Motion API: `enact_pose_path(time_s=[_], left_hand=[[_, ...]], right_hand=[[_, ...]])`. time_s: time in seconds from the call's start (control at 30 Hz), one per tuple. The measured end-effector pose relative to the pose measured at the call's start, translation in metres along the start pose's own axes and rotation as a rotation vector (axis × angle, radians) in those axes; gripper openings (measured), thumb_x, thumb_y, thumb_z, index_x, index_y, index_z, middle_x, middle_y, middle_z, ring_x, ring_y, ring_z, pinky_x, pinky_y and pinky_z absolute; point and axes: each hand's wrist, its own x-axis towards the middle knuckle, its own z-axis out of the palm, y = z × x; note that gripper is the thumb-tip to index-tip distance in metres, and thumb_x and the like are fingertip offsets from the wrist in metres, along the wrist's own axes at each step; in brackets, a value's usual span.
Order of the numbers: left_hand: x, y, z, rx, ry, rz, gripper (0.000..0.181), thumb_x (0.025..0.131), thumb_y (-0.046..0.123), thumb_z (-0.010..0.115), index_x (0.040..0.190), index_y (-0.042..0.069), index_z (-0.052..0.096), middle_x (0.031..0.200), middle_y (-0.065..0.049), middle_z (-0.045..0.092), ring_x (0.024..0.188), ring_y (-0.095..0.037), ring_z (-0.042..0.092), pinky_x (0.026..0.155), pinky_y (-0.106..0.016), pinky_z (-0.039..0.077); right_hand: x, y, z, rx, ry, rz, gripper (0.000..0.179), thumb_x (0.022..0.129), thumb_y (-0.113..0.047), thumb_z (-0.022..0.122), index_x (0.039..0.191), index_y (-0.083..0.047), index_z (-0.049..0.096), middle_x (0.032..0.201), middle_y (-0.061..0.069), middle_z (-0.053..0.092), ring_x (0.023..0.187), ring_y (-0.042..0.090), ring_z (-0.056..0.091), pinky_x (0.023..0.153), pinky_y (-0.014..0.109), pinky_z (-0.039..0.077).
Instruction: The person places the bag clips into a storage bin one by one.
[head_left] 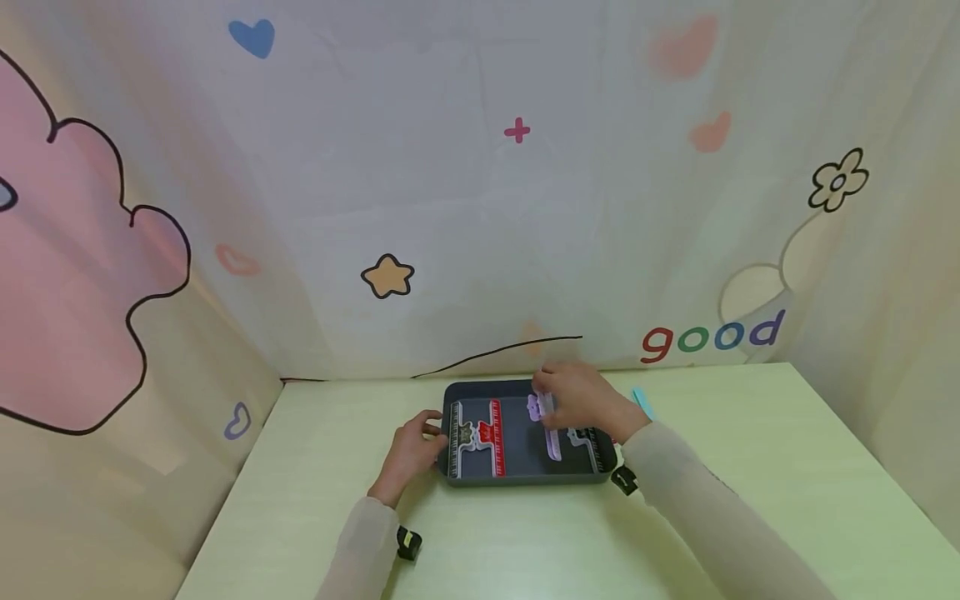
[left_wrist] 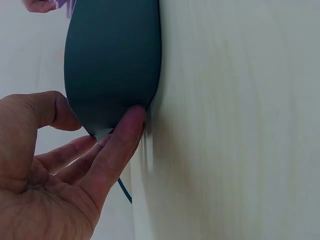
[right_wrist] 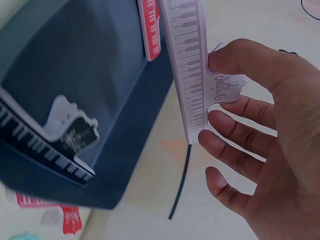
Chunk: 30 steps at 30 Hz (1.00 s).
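A purple page clip [right_wrist: 187,75] with piano keys and a "Music" tab is pinched at that tab by my right hand [head_left: 581,400]. It is held over the right half of a dark grey tray [head_left: 525,481]. My left hand [head_left: 412,450] grips the tray's left end, thumb on one side and fingers on the outer wall, as the left wrist view shows. Inside the tray, a black page clip [head_left: 455,458] and a red page clip [head_left: 498,458] lie at the left, tabs facing each other. Another black page clip [right_wrist: 80,135] lies along the right end, partly hidden in the head view.
To the tray's right, partly behind my right arm, a turquoise item [head_left: 642,403] lies on the pale table [head_left: 510,542]. A red page clip [right_wrist: 71,220] is outside the tray too. A printed curtain [head_left: 450,167] hangs along the table's back edge.
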Motion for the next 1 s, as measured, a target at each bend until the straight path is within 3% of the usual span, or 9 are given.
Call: enact_pose_path(time_s=[0.47, 0.77, 1.0], left_hand=[[0.002, -0.003, 0.001, 0.003, -0.002, 0.010, 0.043, 0.090, 0.012, 0.062, 0.132, 0.005, 0.055, 0.109, -0.019, 0.068, 0.076, -0.019, 0.067, 0.054, -0.029, 0.058], [0.002, -0.002, 0.001, -0.007, -0.002, 0.004, 0.043, 0.090, 0.011, 0.062, 0.132, 0.005, 0.055, 0.108, -0.019, 0.068, 0.077, -0.019, 0.068, 0.054, -0.029, 0.059], [0.001, -0.002, 0.001, -0.018, -0.009, 0.009, 0.044, 0.090, 0.011, 0.062, 0.132, 0.004, 0.054, 0.109, -0.020, 0.068, 0.079, -0.021, 0.069, 0.054, -0.030, 0.059]], right_hand=[[0.014, -0.014, 0.025, 0.038, -0.121, 0.096, 0.044, 0.074, -0.038, 0.082, 0.112, -0.021, 0.067, 0.112, -0.001, 0.064, 0.094, 0.017, 0.060, 0.089, 0.040, 0.055], [0.018, -0.013, 0.038, 0.023, -0.149, 0.079, 0.041, 0.074, -0.037, 0.083, 0.107, -0.020, 0.066, 0.100, -0.004, 0.063, 0.088, 0.015, 0.059, 0.082, 0.038, 0.055], [0.024, -0.018, 0.050, 0.030, -0.168, 0.081, 0.040, 0.074, -0.039, 0.083, 0.105, -0.020, 0.067, 0.098, -0.006, 0.063, 0.088, 0.013, 0.058, 0.085, 0.038, 0.054]])
